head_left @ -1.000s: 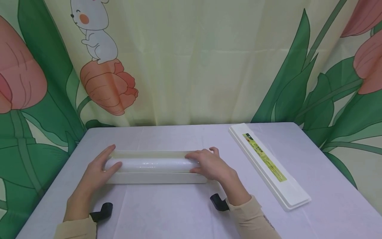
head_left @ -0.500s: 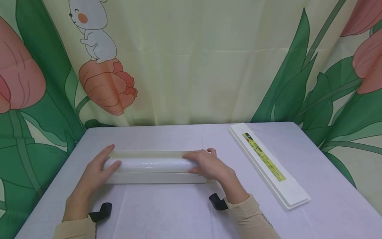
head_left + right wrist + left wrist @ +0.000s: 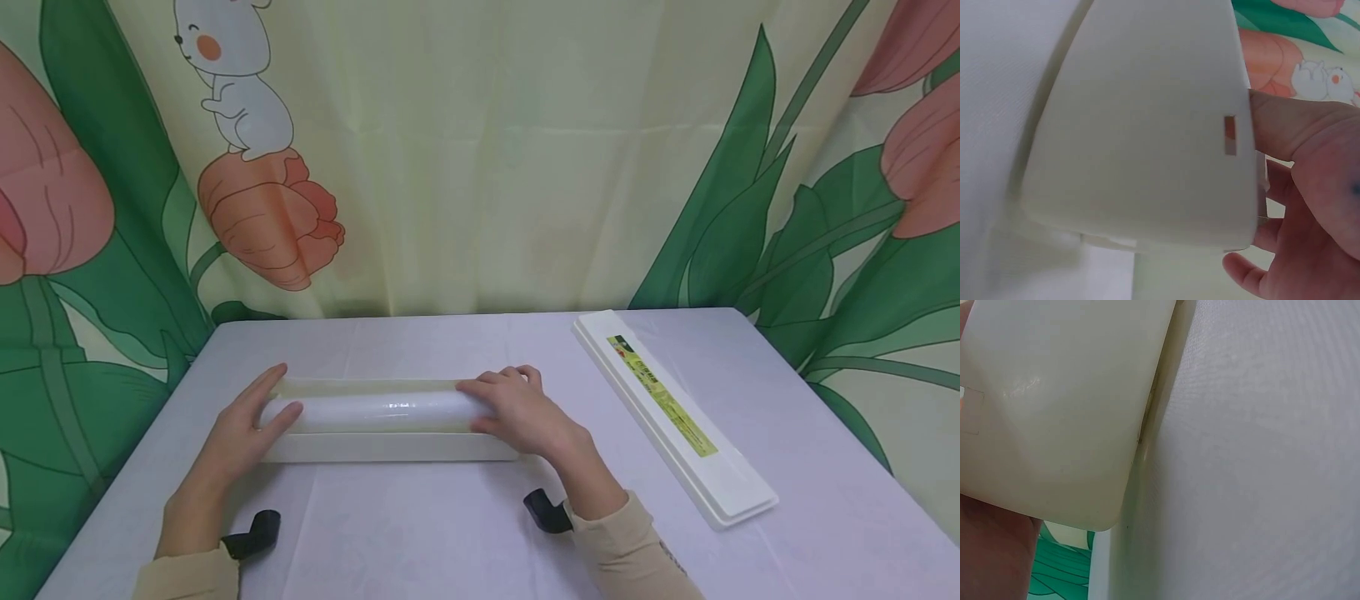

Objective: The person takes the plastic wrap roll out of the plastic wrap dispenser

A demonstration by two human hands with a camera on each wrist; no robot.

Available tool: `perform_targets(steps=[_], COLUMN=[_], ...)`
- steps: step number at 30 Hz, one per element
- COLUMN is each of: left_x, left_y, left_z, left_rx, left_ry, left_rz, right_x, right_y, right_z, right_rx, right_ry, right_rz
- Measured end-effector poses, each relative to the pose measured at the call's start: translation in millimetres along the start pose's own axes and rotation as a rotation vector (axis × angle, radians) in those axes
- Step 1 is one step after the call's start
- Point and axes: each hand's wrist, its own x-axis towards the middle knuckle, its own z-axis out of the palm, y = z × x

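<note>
A shiny white roll of cling film [image 3: 382,410] lies lengthwise in an open white dispenser box [image 3: 397,447] on the table. My left hand [image 3: 240,429] holds the roll's left end, thumb in front and fingers reaching toward the back wall. At the right end my right hand [image 3: 521,412] grips the roll with thumb and fingers from above. The right wrist view shows the box's end wall [image 3: 1141,137] with a small slot, and fingers [image 3: 1279,187] hooked over its top edge. In the left wrist view the other end wall [image 3: 1066,412] hides most of the hand.
A long white lid [image 3: 675,417] with a yellow-green label lies slanted at the right of the table. White cloth [image 3: 420,533] covers the tabletop. Behind it hangs a curtain [image 3: 480,167] printed with tulips and a rabbit. Black wrist mounts [image 3: 255,535] stick out under both arms.
The right hand has shifted very slightly left along the roll and its fingers have moved a little. The left hand, box and lid stay practically where they were.
</note>
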Motion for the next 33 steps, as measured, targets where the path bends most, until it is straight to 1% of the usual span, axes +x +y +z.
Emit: perform_targets(steps=[8, 12, 16, 21, 29, 33], left_x=[0.5, 0.7, 0.9, 0.9, 0.0, 0.5], left_y=[-3.0, -4.0, -3.9, -5.1, -6.3, -5.4], left_z=[-0.4, -0.4, -0.9, -0.7, 0.9, 1.1], left_rx=[-0.013, -0.014, -0.014, -0.015, -0.022, -0.025], left_ry=[0.028, 0.038, 0.040, 0.034, 0.034, 0.039], left_rz=[0.041, 0.051, 0.051, 0.051, 0.055, 0.063], right_x=[-3, -3, -2, -1, 2, 1], right_y=[-9, -12, -13, -9, -4, -6], right_z=[-6, -9, -10, -9, -8, -10], right_rx=[-0.043, -0.059, -0.061, -0.028, -0.058, -0.043], right_ry=[0.082, 0.099, 0.096, 0.075, 0.083, 0.056], right_rz=[-0.043, -0.058, -0.080, -0.114, -0.216, -0.206])
